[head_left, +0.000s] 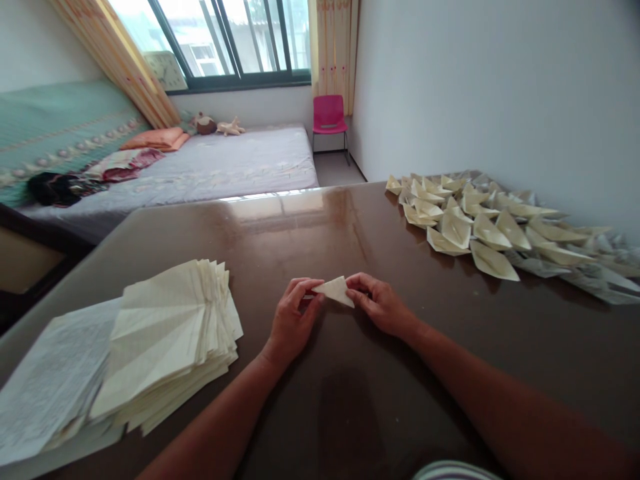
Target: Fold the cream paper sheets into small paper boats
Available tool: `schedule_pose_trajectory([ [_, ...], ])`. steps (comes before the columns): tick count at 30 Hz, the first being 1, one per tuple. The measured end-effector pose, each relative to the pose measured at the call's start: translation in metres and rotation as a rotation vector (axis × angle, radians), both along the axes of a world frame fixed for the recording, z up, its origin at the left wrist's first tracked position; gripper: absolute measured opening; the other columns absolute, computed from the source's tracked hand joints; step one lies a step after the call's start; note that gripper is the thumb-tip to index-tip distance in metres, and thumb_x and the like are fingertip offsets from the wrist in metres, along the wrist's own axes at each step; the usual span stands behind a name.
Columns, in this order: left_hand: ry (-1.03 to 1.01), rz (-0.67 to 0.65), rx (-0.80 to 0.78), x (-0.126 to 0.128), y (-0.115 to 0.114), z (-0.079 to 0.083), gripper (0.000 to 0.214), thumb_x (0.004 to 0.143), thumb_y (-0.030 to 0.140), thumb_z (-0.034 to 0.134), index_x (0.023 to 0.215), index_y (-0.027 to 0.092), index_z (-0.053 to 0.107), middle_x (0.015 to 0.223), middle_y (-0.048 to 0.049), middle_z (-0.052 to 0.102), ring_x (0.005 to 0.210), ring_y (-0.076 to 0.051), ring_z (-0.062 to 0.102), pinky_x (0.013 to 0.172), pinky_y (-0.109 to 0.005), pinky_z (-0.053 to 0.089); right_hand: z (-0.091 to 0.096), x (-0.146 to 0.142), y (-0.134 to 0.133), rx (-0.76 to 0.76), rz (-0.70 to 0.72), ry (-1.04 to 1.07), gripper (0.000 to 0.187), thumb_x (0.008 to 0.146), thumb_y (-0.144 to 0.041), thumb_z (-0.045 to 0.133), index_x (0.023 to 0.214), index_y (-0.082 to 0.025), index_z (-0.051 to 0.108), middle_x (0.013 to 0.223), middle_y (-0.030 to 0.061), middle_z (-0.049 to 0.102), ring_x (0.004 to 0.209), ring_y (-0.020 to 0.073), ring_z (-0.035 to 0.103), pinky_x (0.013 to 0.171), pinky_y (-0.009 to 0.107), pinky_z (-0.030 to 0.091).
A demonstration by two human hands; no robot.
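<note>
Brown glossy bench (280, 240). Pile of paper boats (490, 231) at far right; stack of creased sheets (155, 327) at near left. Left hand (295, 315) pinches one corner of a folded paper triangle (337, 291), right hand (379, 303) the opposite end — triangle sits between them, mid-bench. Can't tell if it touches the bench.

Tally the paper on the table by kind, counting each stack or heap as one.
Cream paper-sheet stack: 1
Whitish printed-paper stack: 1
Heap of cream and whitish boat-shaped folded papers: 1
Small folded cream paper piece, held by left hand and right hand: 1
Total: 4
</note>
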State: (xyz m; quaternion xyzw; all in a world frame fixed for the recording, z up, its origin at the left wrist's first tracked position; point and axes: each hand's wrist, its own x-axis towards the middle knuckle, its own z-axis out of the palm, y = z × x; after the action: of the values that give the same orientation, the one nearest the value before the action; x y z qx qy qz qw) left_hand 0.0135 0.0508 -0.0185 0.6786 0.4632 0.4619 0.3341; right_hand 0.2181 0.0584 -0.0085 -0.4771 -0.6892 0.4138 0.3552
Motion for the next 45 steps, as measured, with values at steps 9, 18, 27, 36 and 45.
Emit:
schedule_pose_trajectory([
  [9,-0.081,-0.038,-0.081,0.002,-0.003,0.006,0.025,0.087,0.026,0.058,0.110,0.019,0.062,0.097,-0.0037,0.062,0.084,-0.012,0.061,0.073,-0.021,0.052,0.000,-0.005,-0.007,0.086,0.074,-0.138,0.043,0.092,-0.036,0.046,0.132,-0.021,0.051,0.085,0.0009,0.066,0.068,0.0111,0.055,0.068,0.023,0.042],
  [18,-0.009,-0.123,-0.001,0.007,-0.010,0.014,0.022,0.087,0.020,0.053,0.107,0.019,0.063,0.102,-0.0061,0.057,0.086,-0.012,0.060,0.076,-0.024,0.054,0.003,-0.007,-0.013,0.169,0.108,-0.396,0.051,0.089,-0.046,0.050,0.134,-0.021,0.049,0.087,0.0037,0.067,0.073,0.0152,0.059,0.067,0.025,0.042],
  [27,0.187,-0.077,0.219,0.012,-0.021,0.016,0.029,0.079,0.007,0.052,0.104,0.021,0.061,0.097,-0.0032,0.057,0.088,-0.013,0.057,0.082,-0.026,0.050,0.014,-0.009,-0.022,0.340,0.192,-0.564,0.049,0.090,-0.034,0.046,0.136,-0.017,0.043,0.118,0.0113,0.064,0.097,0.0199,0.061,0.084,0.030,0.043],
  [36,0.354,-0.048,0.384,0.019,-0.029,0.021,0.023,0.077,0.009,0.051,0.095,0.020,0.059,0.089,-0.0045,0.060,0.085,-0.017,0.056,0.080,-0.032,0.050,0.019,-0.014,-0.029,0.443,0.180,-0.748,0.056,0.088,-0.029,0.044,0.139,-0.009,0.038,0.113,0.0168,0.066,0.095,0.0238,0.061,0.083,0.035,0.038],
  [45,0.405,-0.025,0.288,0.027,-0.036,0.016,0.038,0.081,0.014,0.052,0.118,0.021,0.046,0.105,-0.0070,0.054,0.084,-0.015,0.056,0.079,-0.029,0.051,0.014,-0.016,-0.025,0.394,0.115,-0.818,0.035,0.090,-0.025,0.046,0.122,-0.013,0.052,0.094,0.0114,0.070,0.084,0.0198,0.063,0.072,0.030,0.034],
])
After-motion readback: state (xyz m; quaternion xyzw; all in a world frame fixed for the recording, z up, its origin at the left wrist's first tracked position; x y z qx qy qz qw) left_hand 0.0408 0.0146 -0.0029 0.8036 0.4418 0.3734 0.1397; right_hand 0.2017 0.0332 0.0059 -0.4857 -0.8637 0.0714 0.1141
